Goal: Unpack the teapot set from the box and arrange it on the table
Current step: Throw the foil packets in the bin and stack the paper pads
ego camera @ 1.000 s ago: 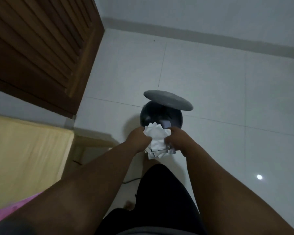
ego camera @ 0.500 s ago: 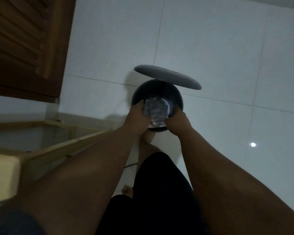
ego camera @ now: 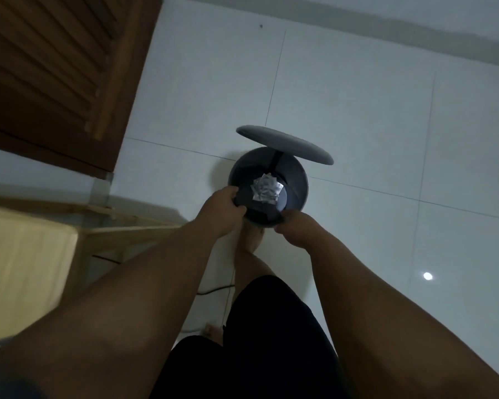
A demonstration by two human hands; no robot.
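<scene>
A round grey pedal bin (ego camera: 302, 180) stands on the floor with its lid (ego camera: 285, 144) tipped up. Crumpled white packing paper (ego camera: 267, 191) lies inside it, apart from both hands. My left hand (ego camera: 222, 210) curls over the near left rim, its fingers closed on the edge of the black bin bag (ego camera: 259, 213). At the near right rim, my right hand (ego camera: 297, 230) also pinches the bag's edge. No teapot, cup or box is in view.
My bare foot (ego camera: 249, 243) is at the bin's base. A pale wooden table (ego camera: 26, 269) is at the left, with a dark louvred door (ego camera: 55, 67) behind it. A cable (ego camera: 213, 290) crosses the white tiled floor (ego camera: 386, 110).
Both hands held the white paper above the bin, lowered it in and let it go. They now grip the bag's edge at the near rim, with the paper lying inside.
</scene>
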